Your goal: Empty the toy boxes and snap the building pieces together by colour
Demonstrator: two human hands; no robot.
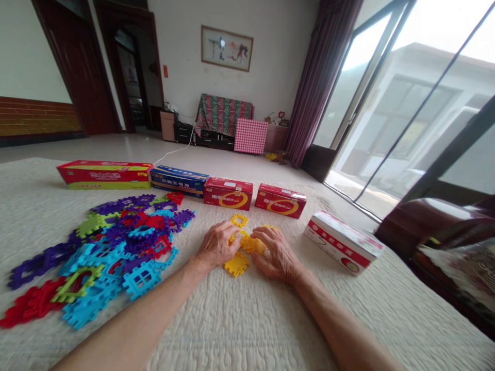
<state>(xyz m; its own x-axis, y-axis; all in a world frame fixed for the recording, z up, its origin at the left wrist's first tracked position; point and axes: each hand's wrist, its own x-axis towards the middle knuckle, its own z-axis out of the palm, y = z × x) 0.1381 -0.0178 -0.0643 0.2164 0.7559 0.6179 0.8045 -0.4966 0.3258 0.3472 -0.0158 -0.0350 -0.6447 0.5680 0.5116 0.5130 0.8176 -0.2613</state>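
Nearest to us is the cream quilted bedspread (247, 319), its stitched pattern puckered and soft, with both bare forearms running up across it toward the middle of the scene. Our left hand (217, 246) and right hand (277, 253) lie knuckles up, close together, fingers curled inward toward each other; between them both sets of fingertips pinch a cluster of yellow interlocking tiles (253, 243), which looks like a couple of pieces being held edge to edge. That cluster sits directly between the hands, roughly level with the fingertips, and neither hand is clearly nearer; its longer side runs left to right, from one hand to the other.

Just below the gap, touching the cloth, lies a loose yellow tile (236, 264), flat, square and notched round the rim, a shade closer to the left hand. Just beyond the hands lies another yellow open-frame tile (239, 220), flat as well.

To the left spreads a loose heap of plastic tiles (116, 247) in blue, purple, red and green, glossy, windowed and toothed, overlapping one another.

Farther off, cardboard boxes stand in a row: a long red box (104, 174), a blue box (178, 180), two red boxes (228, 193), and, off to the right and angled, a white and red box (342, 241).
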